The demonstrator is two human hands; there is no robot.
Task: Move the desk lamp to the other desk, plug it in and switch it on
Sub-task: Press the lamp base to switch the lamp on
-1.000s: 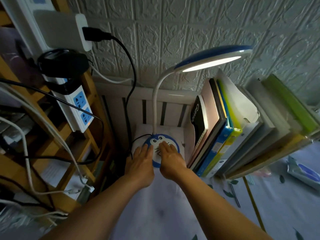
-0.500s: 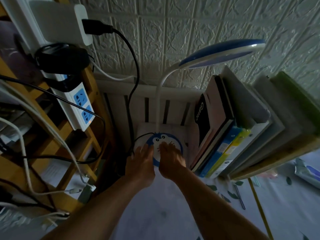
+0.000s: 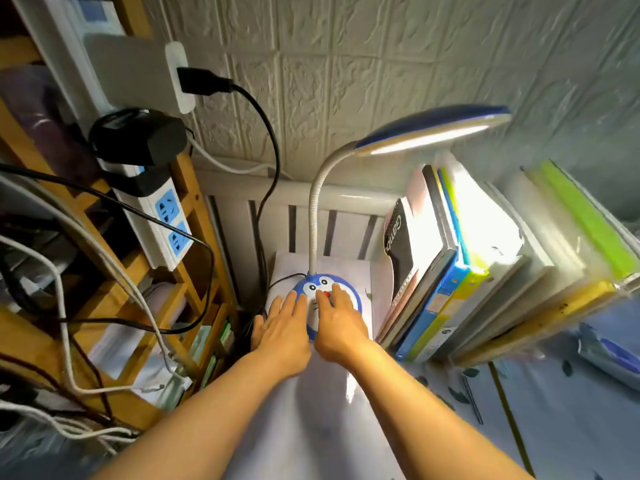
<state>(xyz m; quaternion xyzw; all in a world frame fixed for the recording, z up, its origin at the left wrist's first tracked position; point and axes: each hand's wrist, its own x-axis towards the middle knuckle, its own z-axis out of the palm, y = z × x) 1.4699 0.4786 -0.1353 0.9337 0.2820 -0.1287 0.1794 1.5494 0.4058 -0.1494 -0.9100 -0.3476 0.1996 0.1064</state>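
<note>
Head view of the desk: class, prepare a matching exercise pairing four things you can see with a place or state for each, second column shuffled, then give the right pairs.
Things:
1. lamp head
2. lamp base
3. black USB plug
4. books

Place or state:
A. leaning in a row to the right of the lamp
B. under the fingers of both hands
C. lit
D. pushed into a white adapter at upper left

Pairs: 1-C, 2-B, 3-D, 4-A

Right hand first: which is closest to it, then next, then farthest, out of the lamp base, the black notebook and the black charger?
From the right hand:
1. Lamp base, under its fingers.
2. Black notebook, standing to its right.
3. Black charger, up on the left in the power strip.
</note>
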